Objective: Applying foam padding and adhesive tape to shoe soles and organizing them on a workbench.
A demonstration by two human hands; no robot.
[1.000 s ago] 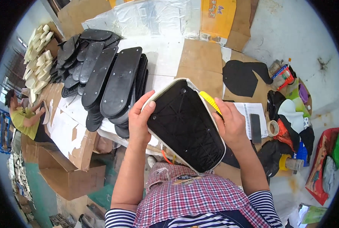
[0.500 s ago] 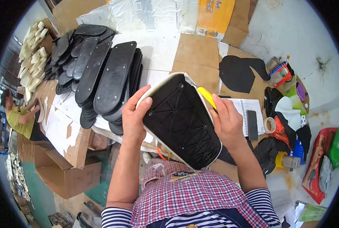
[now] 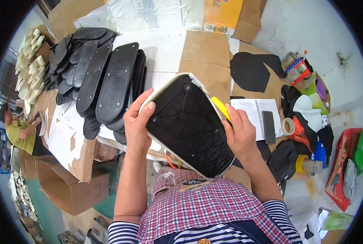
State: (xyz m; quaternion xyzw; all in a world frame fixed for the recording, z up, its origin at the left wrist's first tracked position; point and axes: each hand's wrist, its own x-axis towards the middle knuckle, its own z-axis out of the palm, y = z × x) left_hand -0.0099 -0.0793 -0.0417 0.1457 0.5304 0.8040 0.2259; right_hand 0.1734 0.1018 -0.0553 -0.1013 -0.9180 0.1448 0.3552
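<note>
My left hand (image 3: 137, 122) grips a black tapered panel (image 3: 185, 118) by its left edge, thumb on the face and fingers behind. The panel has a ribbed, fabric-like surface, a few round studs and a cream padded rim. It is tilted, with its narrower end away from me and its lower end near my apron. My right hand (image 3: 241, 132) is closed around a yellow-handled utility knife (image 3: 220, 107) at the panel's right edge. A pale, thin strip runs from the handle along the upper right rim; whether it is blade or trim I cannot tell.
Stacks of black oblong plates (image 3: 118, 85) stand on the table at left, with cream foam-like pieces (image 3: 30, 77) beyond. A notebook (image 3: 252, 116), phone (image 3: 268, 127), tape roll (image 3: 288, 126) and black cut sheet (image 3: 250, 71) lie right. A cardboard box (image 3: 73, 191) and another person (image 3: 20, 132) are at left.
The panel and both hands have shifted slightly left and up in the picture, and the surroundings have shifted too. Both grips stay the same, with the knife still at the rim.
</note>
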